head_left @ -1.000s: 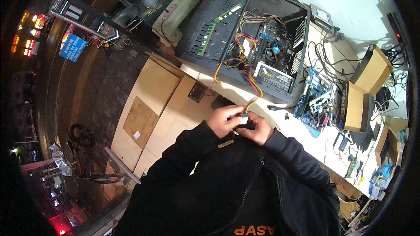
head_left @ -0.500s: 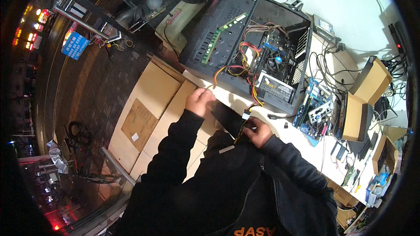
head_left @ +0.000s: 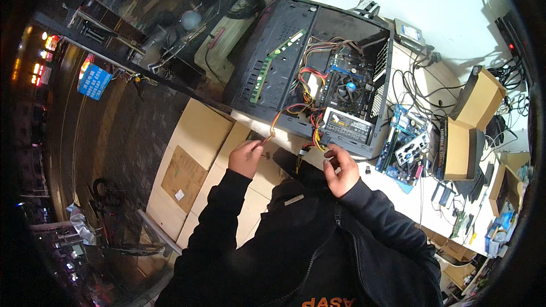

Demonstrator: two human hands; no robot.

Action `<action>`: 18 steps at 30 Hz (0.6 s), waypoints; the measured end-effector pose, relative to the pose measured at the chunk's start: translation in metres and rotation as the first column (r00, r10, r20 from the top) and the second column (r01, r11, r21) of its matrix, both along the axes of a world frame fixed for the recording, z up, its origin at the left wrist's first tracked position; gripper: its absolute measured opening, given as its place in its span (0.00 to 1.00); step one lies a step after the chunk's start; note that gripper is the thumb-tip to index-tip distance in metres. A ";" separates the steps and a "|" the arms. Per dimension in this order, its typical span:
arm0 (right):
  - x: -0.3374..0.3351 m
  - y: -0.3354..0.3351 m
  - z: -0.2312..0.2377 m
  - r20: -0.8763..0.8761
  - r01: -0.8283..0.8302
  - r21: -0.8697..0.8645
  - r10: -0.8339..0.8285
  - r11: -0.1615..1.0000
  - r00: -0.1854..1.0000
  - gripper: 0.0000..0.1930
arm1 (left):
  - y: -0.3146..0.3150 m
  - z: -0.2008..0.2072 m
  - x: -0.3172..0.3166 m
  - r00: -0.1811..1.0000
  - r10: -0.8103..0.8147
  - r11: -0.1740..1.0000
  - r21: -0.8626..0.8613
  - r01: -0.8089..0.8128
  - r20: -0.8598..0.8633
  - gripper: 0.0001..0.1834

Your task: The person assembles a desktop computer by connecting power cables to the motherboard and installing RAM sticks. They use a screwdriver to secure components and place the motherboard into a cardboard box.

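Thin red-yellow wire lead [head_left: 276, 120] is gripped btwn closed fingertips of L hand [head_left: 245, 159]; R hand [head_left: 342, 173] is held w/ fingers parted, nr black metal PC case [head_left: 284, 75].

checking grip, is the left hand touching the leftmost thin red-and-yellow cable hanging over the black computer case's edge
Touching: the head view shows the left hand pinching the lower part of the red-and-yellow cable.

Black zip jacket [head_left: 273, 261], orange lettering [head_left: 329, 302]

PC case [head_left: 281, 74] looks smooth matt metal, box [head_left: 458, 150] matt cardbd, jacket [head_left: 273, 244] soft matt cloth.
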State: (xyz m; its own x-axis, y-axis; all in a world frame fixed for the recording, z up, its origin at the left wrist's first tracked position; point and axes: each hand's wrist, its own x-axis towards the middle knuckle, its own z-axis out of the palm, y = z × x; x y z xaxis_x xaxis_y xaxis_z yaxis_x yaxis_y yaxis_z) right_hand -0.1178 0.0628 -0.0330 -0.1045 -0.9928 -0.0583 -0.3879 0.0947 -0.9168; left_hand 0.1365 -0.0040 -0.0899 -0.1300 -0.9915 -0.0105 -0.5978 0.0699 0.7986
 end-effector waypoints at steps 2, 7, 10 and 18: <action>-0.005 -0.003 0.006 -0.078 -0.054 -0.136 0.044 0.989 0.996 0.15 | 0.000 0.006 -0.004 0.991 0.079 0.981 -0.186 -0.058 0.107 0.13; -0.021 -0.021 0.022 -0.330 -0.167 -0.454 0.009 0.875 0.944 0.14 | -0.019 0.045 -0.035 0.999 0.047 0.929 -0.368 -0.037 0.018 0.12; -0.031 -0.035 0.019 -0.412 -0.172 -0.475 -0.046 0.863 0.910 0.13 | -0.044 0.067 -0.064 0.990 -0.139 0.852 -0.505 0.138 0.037 0.10; -0.043 -0.045 0.000 -0.455 -0.293 -0.375 0.100 0.879 0.885 0.11 | -0.125 0.057 -0.145 0.535 -0.647 0.757 0.374 0.536 0.543 0.16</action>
